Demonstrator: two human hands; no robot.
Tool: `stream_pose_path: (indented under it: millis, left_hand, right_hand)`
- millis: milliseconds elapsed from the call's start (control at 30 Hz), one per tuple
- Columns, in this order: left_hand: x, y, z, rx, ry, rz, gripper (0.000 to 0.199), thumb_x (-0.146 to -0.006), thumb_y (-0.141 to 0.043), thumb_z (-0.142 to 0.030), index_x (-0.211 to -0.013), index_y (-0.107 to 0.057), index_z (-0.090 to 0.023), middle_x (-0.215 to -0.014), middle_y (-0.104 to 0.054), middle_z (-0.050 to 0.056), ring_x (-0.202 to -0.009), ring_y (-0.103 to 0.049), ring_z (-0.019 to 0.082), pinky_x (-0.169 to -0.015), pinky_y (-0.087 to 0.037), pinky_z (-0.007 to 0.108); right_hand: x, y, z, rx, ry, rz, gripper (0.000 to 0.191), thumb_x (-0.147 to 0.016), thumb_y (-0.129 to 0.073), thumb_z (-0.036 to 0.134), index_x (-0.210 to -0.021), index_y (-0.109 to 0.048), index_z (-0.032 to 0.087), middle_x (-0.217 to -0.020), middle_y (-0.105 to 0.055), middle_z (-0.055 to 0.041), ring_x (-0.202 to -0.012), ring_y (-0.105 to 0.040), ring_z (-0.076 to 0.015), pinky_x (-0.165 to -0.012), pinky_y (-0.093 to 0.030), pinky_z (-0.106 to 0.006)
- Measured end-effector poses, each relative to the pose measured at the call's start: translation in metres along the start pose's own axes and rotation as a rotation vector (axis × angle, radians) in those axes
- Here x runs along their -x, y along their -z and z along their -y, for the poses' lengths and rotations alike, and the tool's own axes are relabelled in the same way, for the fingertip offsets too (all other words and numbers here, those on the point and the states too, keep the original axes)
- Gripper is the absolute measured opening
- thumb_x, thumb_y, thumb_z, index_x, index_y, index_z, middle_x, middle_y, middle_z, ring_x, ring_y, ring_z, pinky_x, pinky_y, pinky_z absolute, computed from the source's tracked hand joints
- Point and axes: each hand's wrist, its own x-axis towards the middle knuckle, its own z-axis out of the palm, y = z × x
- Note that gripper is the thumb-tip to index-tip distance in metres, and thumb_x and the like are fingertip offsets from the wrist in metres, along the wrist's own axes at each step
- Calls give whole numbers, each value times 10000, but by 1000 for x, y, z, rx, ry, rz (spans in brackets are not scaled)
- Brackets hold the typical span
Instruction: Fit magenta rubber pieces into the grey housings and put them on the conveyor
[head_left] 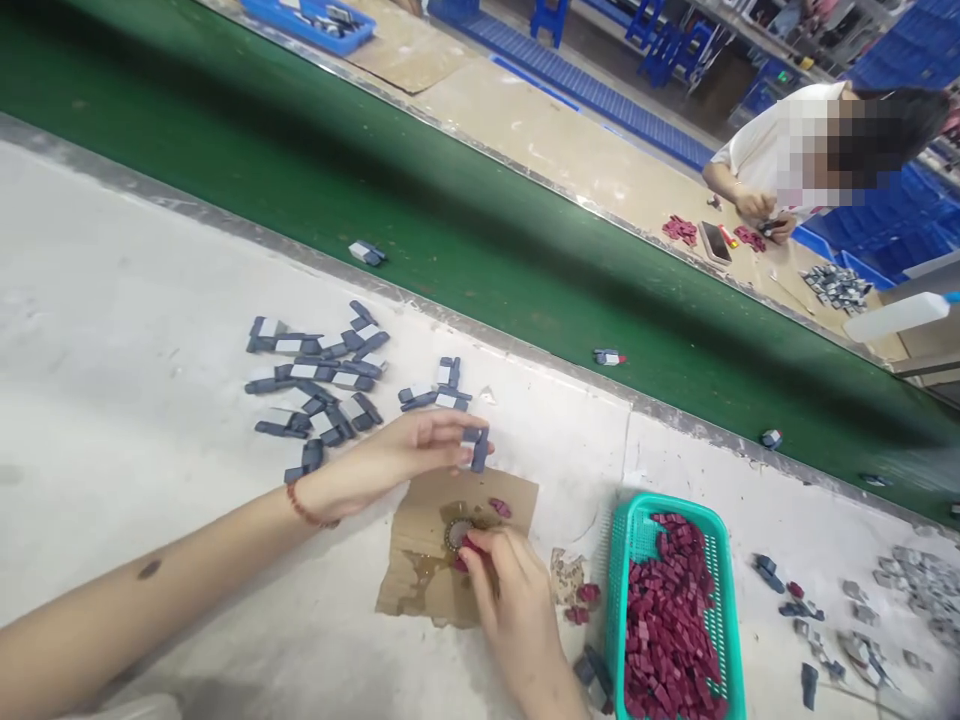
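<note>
White bottle [896, 317]; blue stools [550, 17]

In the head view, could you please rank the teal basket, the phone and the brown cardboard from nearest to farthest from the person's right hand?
From the right hand:
1. Brown cardboard: beneath the fingertips, reaching out to the left.
2. Teal basket: just to the hand's right.
3. Phone: farthest, across the green belt.
</note>
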Motion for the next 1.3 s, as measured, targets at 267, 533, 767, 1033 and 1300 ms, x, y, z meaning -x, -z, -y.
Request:
stream_pose_path:
  millis: [267,533,767,1033,1300]
  left_hand:
    - [26,8,29,355,162,-160,467,-497,-912,-265,-878,-654,-182,-863,-706,33,-815,-650,184,-765,-525,301]
    - [34,5,35,332,108,-77,452,-635,-843,-315,-1036,-673,-198,-1009,-675,49,-733,-598,133,-631,-488,235]
    - [33,9,42,292,132,-7,427,-640,-834,-308,-1029,-705,-188,-926,-686,39,-751,-623,154,-742,-506,287]
    - [34,0,50,5,-40,75,417,-815,-583,-552,-878,-673,-150,-651,-592,7,-524,-471,122,-507,-400,253]
    - [40,-5,54,-156,-210,194,463,-937,-413,-527,-748,-604,-151,-624,-480,-7,-569,-426,128,-538,-371,251]
  right_hand:
    - [-5,-7,0,368,153,134,287,-971,-341,95,-908,-599,206,-723,-621,-40,-673,-620,-203,-587,-520,-291]
    - [-9,-8,9,415,179,147,296,-949,-330,44,-921,-594,174,-721,-613,-52,-683,-611,-210,-590,-516,-294]
    - [-14,-6,6,236,60,115,288,-963,-371,97,-828,-598,210,-720,-635,-38,-675,-627,-197,-634,-534,-299]
    - [-9,17,-1,-403,-333,-93,116,-886,-612,257,-907,-712,202,-807,-742,-52,-724,-698,-187,-657,-559,-286]
    - [-18,13,6,-548,-304,-121,86,-856,-658,257,-871,-728,209,-821,-746,-52,-744,-695,-181,-675,-563,-288]
